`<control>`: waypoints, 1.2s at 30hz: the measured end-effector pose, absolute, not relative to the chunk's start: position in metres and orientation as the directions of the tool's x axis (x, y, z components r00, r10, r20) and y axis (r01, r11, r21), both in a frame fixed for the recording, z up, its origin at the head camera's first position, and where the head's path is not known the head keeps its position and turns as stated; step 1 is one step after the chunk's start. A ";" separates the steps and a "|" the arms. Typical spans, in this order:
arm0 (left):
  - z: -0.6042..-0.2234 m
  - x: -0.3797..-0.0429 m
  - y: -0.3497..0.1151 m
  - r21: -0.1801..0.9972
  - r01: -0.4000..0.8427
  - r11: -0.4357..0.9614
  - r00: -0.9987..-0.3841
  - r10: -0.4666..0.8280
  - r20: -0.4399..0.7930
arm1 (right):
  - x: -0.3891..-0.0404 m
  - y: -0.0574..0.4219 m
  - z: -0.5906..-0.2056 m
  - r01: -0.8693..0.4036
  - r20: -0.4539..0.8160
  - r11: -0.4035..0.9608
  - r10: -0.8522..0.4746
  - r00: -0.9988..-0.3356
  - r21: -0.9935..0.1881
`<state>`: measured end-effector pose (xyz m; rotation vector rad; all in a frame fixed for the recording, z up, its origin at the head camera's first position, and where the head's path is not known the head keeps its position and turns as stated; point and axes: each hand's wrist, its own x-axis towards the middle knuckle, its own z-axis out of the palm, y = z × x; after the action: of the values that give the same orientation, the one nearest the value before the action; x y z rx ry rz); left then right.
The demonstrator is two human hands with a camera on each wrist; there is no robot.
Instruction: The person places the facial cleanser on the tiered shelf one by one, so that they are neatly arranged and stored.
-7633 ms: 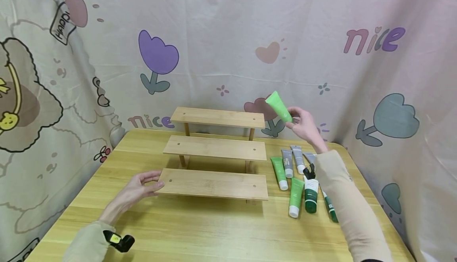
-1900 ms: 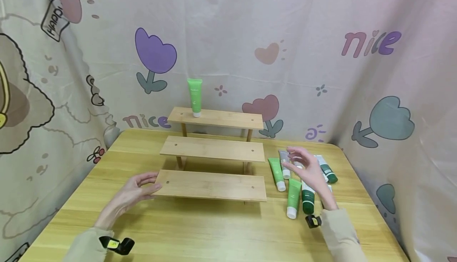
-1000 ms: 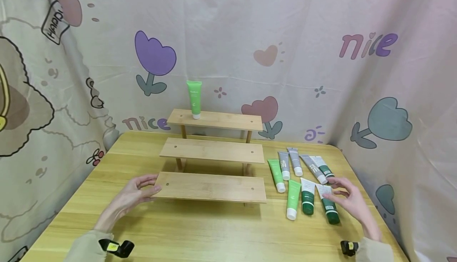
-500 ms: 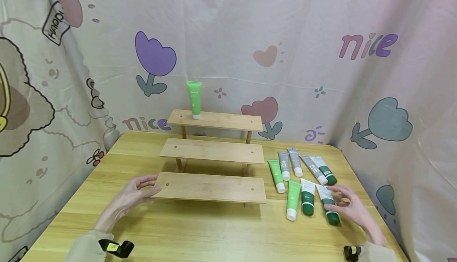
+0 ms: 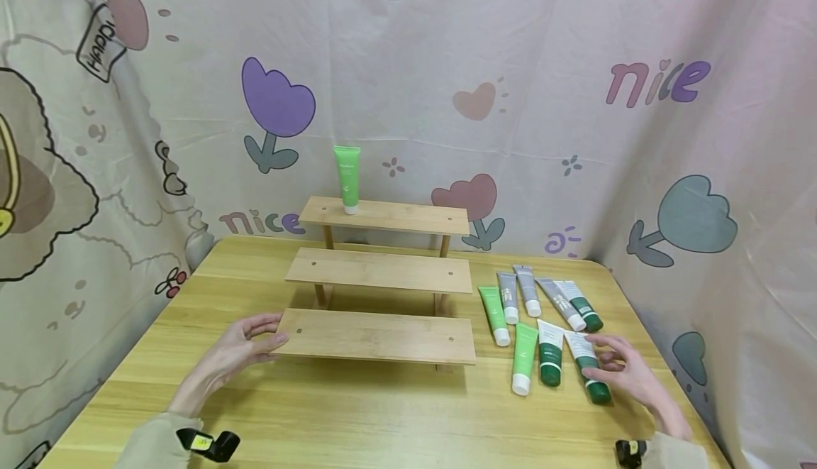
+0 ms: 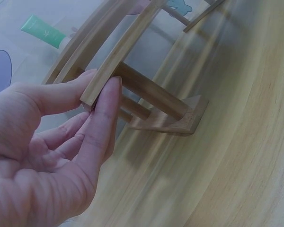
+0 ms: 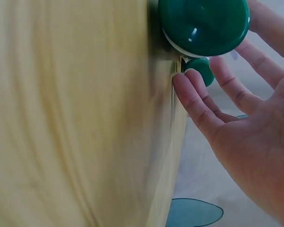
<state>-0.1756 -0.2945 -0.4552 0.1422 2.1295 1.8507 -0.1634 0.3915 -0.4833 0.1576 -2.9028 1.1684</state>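
Note:
My left hand (image 5: 236,347) pinches the left end of the lowest tier of a three-tier wooden display stand (image 5: 376,334). In the left wrist view, thumb and fingers grip the edge of the board (image 6: 111,66) from both sides. On the topmost tier, toward its left end, a light green squeeze tube (image 5: 348,177) stands upright on its white cap. My right hand (image 5: 628,377) is at a white squeeze tube with a dark green cap (image 5: 598,392), lying flat; thumb and forefinger touch it. The right wrist view shows its cap (image 7: 203,26) large, with the other fingers loosely extended beside it.
Left of that tube lie another white-and-green tube (image 5: 550,353) and two light green tubes (image 5: 525,357). Several grey tubes (image 5: 526,291) and one more white-and-green tube (image 5: 579,306) lie behind. A printed curtain (image 5: 396,86) hangs round the wooden table (image 5: 357,419).
The light green tube my right hand held up earlier now stands on the top tier. That hand has come down to the front right tube, whose cap has shifted slightly right. My left hand keeps its grip.

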 end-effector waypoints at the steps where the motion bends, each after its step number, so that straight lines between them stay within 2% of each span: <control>1: -0.455 -0.176 -0.294 0.979 -0.130 0.158 -0.945 0.278 -0.170 | -0.164 0.392 -0.483 -0.092 0.040 0.717 -0.089 -0.995 -0.691; 18: -0.456 -0.176 -0.294 0.978 -0.127 0.163 -0.946 0.275 -0.169 | -0.164 0.402 -0.479 -0.086 0.014 0.717 -0.105 -0.994 -0.691; 27: -0.455 -0.175 -0.294 0.979 -0.127 0.158 -0.947 0.273 -0.167 | -0.162 0.410 -0.481 -0.111 0.048 0.726 -0.107 -0.993 -0.679; 36: -0.455 -0.176 -0.293 0.979 -0.130 0.155 -0.947 0.275 -0.169 | -0.164 0.415 -0.477 0.031 -0.110 0.762 -0.053 -0.992 -0.647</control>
<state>-0.1756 -0.2929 -0.4552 0.1392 2.1295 1.8561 -0.1644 0.4146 -0.4772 0.0191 -3.0626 1.1286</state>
